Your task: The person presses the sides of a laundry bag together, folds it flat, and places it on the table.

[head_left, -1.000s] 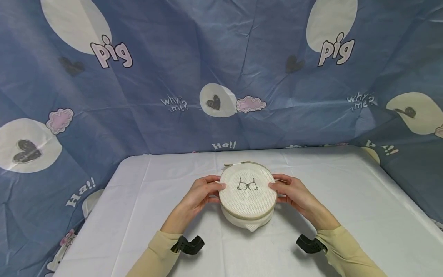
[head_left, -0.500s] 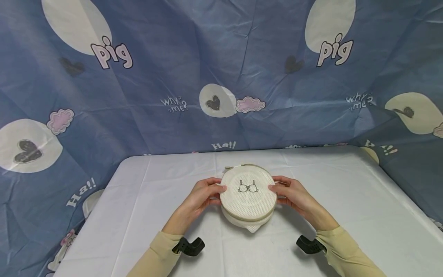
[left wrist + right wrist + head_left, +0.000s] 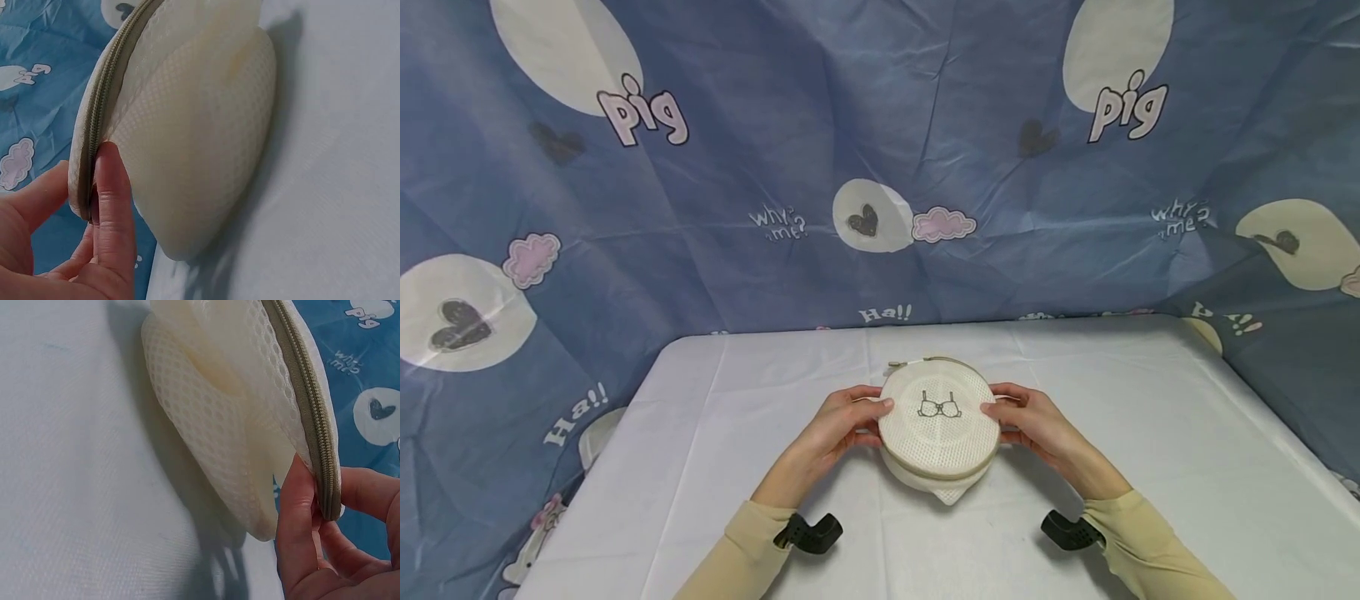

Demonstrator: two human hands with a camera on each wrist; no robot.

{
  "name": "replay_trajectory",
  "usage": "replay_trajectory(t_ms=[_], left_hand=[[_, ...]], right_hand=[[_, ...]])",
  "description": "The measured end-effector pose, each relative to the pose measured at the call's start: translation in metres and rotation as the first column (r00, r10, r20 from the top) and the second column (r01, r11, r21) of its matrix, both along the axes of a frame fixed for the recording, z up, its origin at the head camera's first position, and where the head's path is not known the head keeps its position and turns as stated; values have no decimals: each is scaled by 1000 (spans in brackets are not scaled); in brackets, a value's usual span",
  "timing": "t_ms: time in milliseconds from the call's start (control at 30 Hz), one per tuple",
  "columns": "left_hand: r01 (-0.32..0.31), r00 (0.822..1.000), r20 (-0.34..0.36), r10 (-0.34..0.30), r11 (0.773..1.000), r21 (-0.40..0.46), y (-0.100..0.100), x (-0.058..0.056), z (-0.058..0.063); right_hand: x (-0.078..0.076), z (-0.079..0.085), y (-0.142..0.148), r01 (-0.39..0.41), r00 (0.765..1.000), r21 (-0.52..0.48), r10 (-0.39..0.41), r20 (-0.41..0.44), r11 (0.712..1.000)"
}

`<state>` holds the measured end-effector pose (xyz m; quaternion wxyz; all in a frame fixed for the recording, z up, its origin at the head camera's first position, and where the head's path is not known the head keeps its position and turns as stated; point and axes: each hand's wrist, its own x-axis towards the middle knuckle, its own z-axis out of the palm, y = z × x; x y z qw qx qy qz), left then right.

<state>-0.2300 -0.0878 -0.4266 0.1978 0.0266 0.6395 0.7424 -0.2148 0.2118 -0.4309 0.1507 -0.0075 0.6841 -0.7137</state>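
Note:
A round cream mesh laundry bag with a bra drawn on its lid is between both hands at the middle of the table. My left hand pinches its left rim, thumb on the lid and fingers below. Opposite it, my right hand pinches the right rim the same way. In both wrist views the zipper runs along the rim that the fingers grip, and the mesh body sags below it. The lid tilts toward the head camera. A zipper pull shows at the back left of the rim.
A white cloth covers the table. Behind it and at both sides hangs a blue printed curtain. A black wrist camera sits on the left wrist, another black camera on the right.
The bag's lid and both hands have shifted slightly down toward the person and a touch to the right. Both hands keep hold of the rim.

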Motion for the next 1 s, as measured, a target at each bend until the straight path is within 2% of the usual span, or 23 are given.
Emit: replay_trajectory(t_ms=[333, 667, 1000], left_hand=[[-10, 1000, -12, 9, 999, -45, 4, -2, -11], [-12, 1000, -17, 10, 995, -104, 6, -2, -8], [-36, 999, -33, 32, 988, -152, 8, -5, -12]], right_hand=[[-1, -2, -1, 7, 1000, 39, -7, 1, 999], [-4, -8, 0, 1, 1000, 42, -2, 6, 999], [-6, -13, 0, -3, 1000, 89, 4, -7, 996]])
